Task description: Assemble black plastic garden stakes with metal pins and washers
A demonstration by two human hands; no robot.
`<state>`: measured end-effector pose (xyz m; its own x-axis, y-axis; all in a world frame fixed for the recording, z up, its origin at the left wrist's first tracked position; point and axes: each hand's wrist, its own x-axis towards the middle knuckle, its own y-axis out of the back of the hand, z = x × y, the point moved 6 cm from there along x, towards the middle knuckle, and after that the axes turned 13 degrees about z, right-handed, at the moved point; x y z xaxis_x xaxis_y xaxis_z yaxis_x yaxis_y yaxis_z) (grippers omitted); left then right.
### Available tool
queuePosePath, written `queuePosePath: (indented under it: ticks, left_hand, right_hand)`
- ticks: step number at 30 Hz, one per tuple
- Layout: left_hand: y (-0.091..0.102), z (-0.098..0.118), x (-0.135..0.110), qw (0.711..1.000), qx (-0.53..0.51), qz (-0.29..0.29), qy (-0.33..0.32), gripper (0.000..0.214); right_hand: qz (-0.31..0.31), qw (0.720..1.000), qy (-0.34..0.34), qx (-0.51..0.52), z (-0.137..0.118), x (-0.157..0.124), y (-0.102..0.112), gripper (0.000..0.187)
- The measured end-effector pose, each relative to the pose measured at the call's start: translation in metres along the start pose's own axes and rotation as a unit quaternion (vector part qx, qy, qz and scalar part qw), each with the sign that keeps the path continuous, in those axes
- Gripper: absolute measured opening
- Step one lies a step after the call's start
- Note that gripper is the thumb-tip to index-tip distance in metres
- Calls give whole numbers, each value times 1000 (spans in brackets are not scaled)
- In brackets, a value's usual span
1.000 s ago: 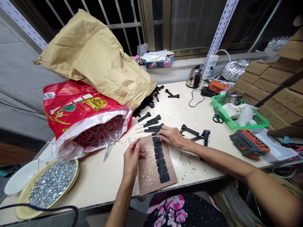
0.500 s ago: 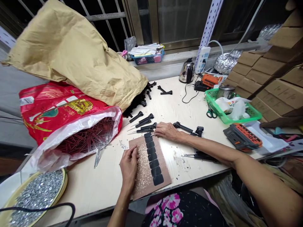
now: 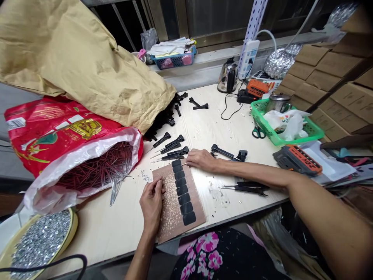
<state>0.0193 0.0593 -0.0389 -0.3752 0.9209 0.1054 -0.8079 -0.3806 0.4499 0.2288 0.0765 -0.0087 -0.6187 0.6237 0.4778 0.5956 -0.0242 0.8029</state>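
My right hand (image 3: pixel 200 160) is closed at the top of a brown board (image 3: pixel 167 229), with a thin pale metal rod (image 3: pixel 183 164) poking out from its fingertips over the uppermost black pad. A column of several black rounded pads (image 3: pixel 182 189) runs down this board. At the board's left edge rests my left hand (image 3: pixel 151 202), thumb and fingers pinched together; whatever is between them is too small to make out. Just beyond the right hand lie black plastic pieces with thin metal spikes (image 3: pixel 174 153). Pale specks cover the board's left part.
On the left are a red sack (image 3: pixel 55 136) of thin dark red rods, a big tan sack (image 3: pixel 87 66) and a yellow bowl (image 3: pixel 75 225) of small shiny parts. Rightward stand a green basket (image 3: pixel 272 134), scissors (image 3: pixel 258 132), a battery pack (image 3: pixel 297 160) and a kettle (image 3: pixel 227 76).
The whole view has shifted slightly, so the table's things sit a little further left and up. Both hands keep nearly the same places on the board, the left still pinched.
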Motion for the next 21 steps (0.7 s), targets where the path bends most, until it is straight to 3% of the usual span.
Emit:
queuePosePath:
  ticks: [4, 9, 13, 21]
  left_hand:
    - [-1, -1, 1, 1000, 3, 0, 7, 40]
    - [-1, 0, 2, 1000, 16, 4, -16, 40]
    - [-1, 0, 1, 1000, 18, 0, -13, 41]
    - [-2, 2, -2, 1000, -21, 7, 10, 41]
  right_hand:
    - [-43, 989, 131, 60, -19, -5, -6, 30]
    - [-12, 998, 65, 14, -6, 4, -7, 35]
    - [-51, 987, 154, -9, -21, -6, -17, 25]
    - [-46, 991, 127, -14, -33, -11, -16, 26]
